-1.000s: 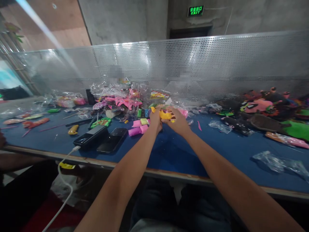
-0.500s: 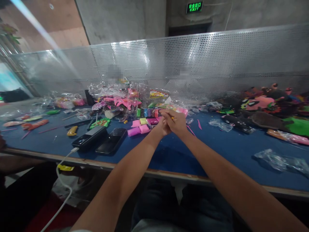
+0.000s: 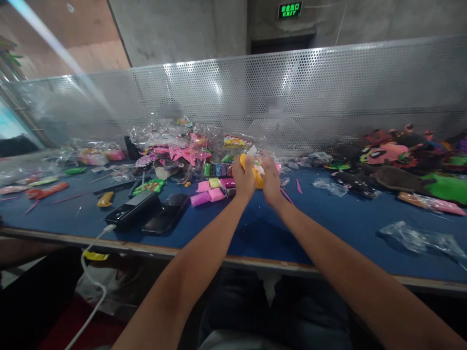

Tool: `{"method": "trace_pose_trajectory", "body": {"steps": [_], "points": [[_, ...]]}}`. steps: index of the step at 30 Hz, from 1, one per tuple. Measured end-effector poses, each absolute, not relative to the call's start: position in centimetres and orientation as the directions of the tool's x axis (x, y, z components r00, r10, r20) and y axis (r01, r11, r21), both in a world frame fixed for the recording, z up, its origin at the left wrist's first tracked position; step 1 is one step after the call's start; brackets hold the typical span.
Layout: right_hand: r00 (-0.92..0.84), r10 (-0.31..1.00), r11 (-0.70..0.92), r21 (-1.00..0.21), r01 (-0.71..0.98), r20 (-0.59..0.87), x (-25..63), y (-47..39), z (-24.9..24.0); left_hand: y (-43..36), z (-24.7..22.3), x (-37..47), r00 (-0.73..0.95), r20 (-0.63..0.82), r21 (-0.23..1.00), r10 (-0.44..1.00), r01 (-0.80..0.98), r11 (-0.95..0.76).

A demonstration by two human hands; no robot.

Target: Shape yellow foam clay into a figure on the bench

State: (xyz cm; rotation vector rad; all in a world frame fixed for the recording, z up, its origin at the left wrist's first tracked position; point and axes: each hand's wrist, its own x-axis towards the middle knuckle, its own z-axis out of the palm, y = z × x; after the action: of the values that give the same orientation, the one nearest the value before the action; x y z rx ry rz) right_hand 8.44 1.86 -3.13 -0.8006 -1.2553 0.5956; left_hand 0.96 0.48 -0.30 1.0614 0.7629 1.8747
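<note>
Above the blue tabletop, a soft yellow lump of modelling clay (image 3: 259,181) stretches between my two hands. My left hand (image 3: 245,179) curls around its left side, with some yellow showing at the fingertips. On the other side my right hand (image 3: 270,179) grips the clay, its fingers pointing away from me and slightly blurred. Just left of my hands lie pink and purple clay packets (image 3: 206,196). A row of darker coloured packets (image 3: 218,169) sits behind them, partly hidden by my left hand. Pink sticks (image 3: 298,186) lie to the right.
A black phone (image 3: 166,214) and a power bank (image 3: 133,210) with a white cable lie at left. Behind stands a heap of plastic bags and pink pieces (image 3: 182,154). Plush-like toys (image 3: 394,177) and a crumpled clear bag (image 3: 419,240) lie at right. A perforated metal panel (image 3: 233,97) closes the back.
My hands were pressed together with only a bit of yellow showing. Now they are apart, with the yellow clay exposed and drawn out between them.
</note>
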Motion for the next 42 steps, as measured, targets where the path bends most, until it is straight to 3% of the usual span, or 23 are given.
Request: {"method": "trace_pose_trajectory", "body": {"steps": [2, 4, 6, 9, 12, 15, 20, 25, 30, 37, 39, 42], "points": [[0.198, 0.779, 0.603, -0.797, 0.023, 0.595, 8.3, 1.9, -3.2, 0.5, -0.5, 1.1, -0.305, 0.525, 0.758, 0.794, -0.257, -0.6], [0.156, 0.79, 0.598, -0.801, 0.015, 0.593, 8.3, 2.0, -3.2, 0.8, -0.7, 1.2, -0.3, 0.571, 0.731, 0.764, -0.238, -0.64], [0.115, 0.799, 0.593, -0.805, 0.011, 0.59, 8.6, 2.0, -3.1, 1.4, -0.8, 1.1, -0.31, 0.507, 0.746, 0.804, -0.31, -0.589], [0.07, 0.76, 0.644, -0.763, 0.057, 0.647, 9.4, 1.8, -2.7, 2.4, -0.5, 0.5, -0.354, 0.295, 0.76, 0.887, -0.476, -0.443], [-0.091, 0.656, 0.745, -0.624, 0.235, 0.749, 10.0, 1.4, -2.6, 2.8, -0.2, -0.7, -0.277, 0.012, 0.737, 0.961, -0.647, -0.196], [-0.239, 0.572, 0.78, -0.431, 0.453, 0.785, 9.9, 1.4, -3.1, 2.7, 0.0, -1.5, -0.115, -0.154, 0.673, 0.981, -0.74, 0.019], [-0.327, 0.57, 0.72, -0.267, 0.641, 0.754, 8.9, 1.8, -3.5, 2.6, -0.2, -1.5, 0.073, -0.224, 0.598, 0.972, -0.777, 0.196], [-0.32, 0.504, 0.718, -0.183, 0.671, 0.802, 9.1, 1.5, -3.2, 2.8, -0.3, -1.2, 0.121, -0.145, 0.602, 0.982, -0.777, 0.185], [-0.311, 0.556, 0.718, -0.257, 0.647, 0.771, 9.2, 1.9, -3.4, 3.0, -0.1, -1.5, 0.069, -0.153, 0.595, 0.986, -0.79, 0.148], [-0.15, 0.665, 0.724, -0.582, 0.371, 0.731, 9.7, 2.5, -3.9, 3.1, 0.0, -1.4, 0.059, -0.065, 0.65, 0.996, -0.755, 0.087], [-0.143, 0.653, 0.729, -0.566, 0.385, 0.744, 9.9, 2.3, -3.7, 3.3, -0.3, -1.3, 0.044, -0.047, 0.701, 0.998, -0.71, 0.064], [-0.041, 0.564, 0.726, -0.472, 0.501, 0.824, 10.3, 2.1, -3.2, 3.8, -0.9, -1.1, -0.135, 0.024, 0.798, 0.991, -0.594, -0.101]]}}
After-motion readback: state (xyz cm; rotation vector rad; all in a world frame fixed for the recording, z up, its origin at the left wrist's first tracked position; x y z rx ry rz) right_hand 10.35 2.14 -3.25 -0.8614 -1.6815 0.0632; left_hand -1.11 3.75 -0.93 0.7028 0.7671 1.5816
